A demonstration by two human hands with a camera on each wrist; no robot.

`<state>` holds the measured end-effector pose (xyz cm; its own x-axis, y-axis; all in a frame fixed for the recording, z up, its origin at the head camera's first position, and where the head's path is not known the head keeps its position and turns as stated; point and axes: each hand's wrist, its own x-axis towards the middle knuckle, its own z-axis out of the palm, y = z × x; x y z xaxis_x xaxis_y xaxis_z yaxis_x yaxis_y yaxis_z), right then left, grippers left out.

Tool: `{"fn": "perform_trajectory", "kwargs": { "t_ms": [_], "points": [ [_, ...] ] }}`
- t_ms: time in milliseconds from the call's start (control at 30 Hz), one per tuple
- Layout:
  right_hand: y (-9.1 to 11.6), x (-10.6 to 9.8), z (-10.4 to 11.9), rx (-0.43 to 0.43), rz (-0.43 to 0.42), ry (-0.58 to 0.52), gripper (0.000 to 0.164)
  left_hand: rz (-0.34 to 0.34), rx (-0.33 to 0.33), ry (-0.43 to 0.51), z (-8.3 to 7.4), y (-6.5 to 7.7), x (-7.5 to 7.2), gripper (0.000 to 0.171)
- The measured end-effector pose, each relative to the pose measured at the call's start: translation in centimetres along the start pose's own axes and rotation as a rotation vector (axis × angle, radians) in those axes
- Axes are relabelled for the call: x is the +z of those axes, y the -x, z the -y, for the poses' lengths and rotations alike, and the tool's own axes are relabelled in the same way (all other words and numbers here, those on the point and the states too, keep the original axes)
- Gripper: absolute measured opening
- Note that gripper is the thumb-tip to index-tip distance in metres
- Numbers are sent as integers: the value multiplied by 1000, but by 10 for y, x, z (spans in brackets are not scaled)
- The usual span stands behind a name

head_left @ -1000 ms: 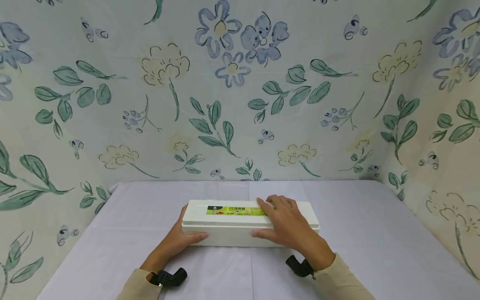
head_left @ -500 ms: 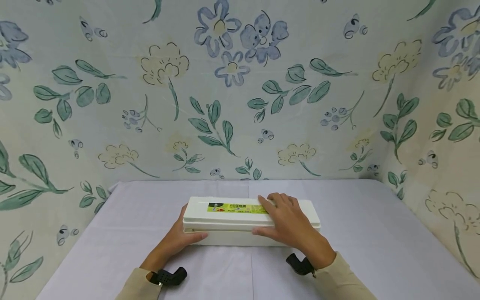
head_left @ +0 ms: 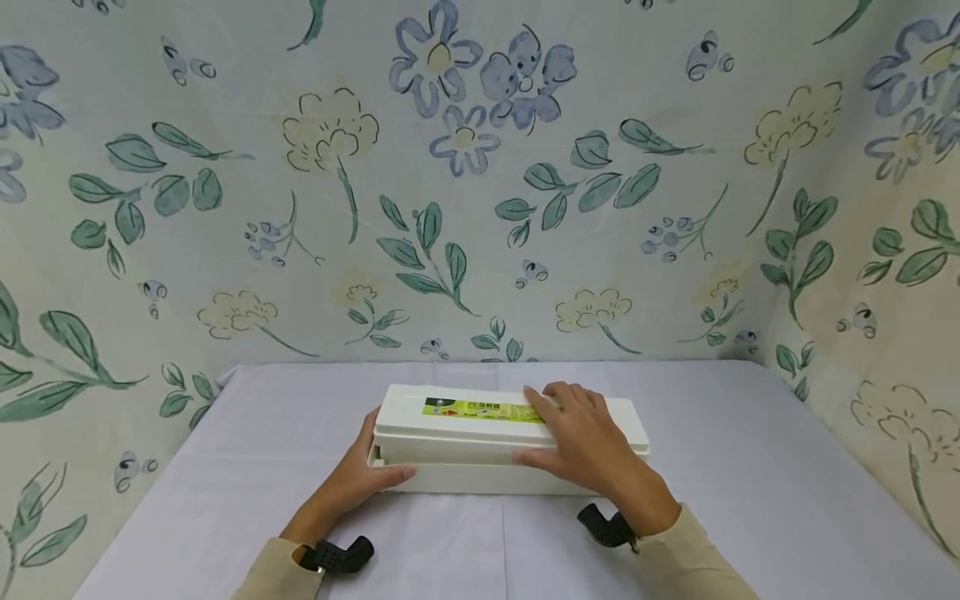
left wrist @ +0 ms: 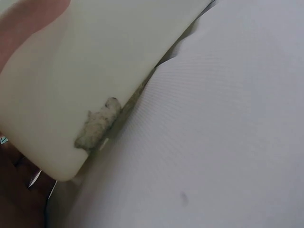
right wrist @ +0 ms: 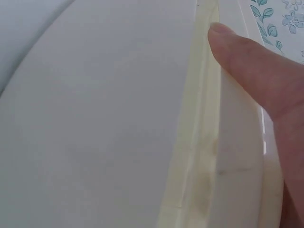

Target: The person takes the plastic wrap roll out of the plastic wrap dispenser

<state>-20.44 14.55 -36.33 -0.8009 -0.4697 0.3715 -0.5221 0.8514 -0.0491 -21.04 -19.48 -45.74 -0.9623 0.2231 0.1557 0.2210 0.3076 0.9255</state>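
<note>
A long white cling film box lies across the middle of the table, its lid (head_left: pixel 408 423) raised off the base (head_left: pixel 465 478) and tilted, with a dark gap along the front. A green and yellow label (head_left: pixel 480 410) runs over the lid. My left hand (head_left: pixel 352 477) grips the left end of the base, thumb on the front wall. Over the right part of the lid, my right hand (head_left: pixel 588 446) holds it, fingers on top and thumb at its front edge. In the right wrist view that thumb (right wrist: pixel 251 66) presses along the rim. The box's inside is hidden.
A white cloth (head_left: pixel 712 467) covers the table. Behind it and on the sides hangs a flower-patterned fabric (head_left: pixel 465 250). Low on the base in the left wrist view is a rough grey-brown patch (left wrist: pixel 98 124). Black wrist cameras (head_left: pixel 341 554) sit on both wrists.
The lid has risen from the base and shifted slightly right and back, carried by my right hand, and the front gap has widened. My left hand stays put on the base.
</note>
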Motion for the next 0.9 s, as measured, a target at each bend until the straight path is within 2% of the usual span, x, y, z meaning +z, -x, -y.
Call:
{"fn": "perform_trajectory", "kwargs": {
  "t_ms": [400,900],
  "points": [
    [2,-2,-7,22,-8,-4,92,-33,-40,-23,-1,0,3,104],
    [3,-10,-15,40,-51,-17,90,-34,-35,-23,-3,-1,3,99]
  ]
}}
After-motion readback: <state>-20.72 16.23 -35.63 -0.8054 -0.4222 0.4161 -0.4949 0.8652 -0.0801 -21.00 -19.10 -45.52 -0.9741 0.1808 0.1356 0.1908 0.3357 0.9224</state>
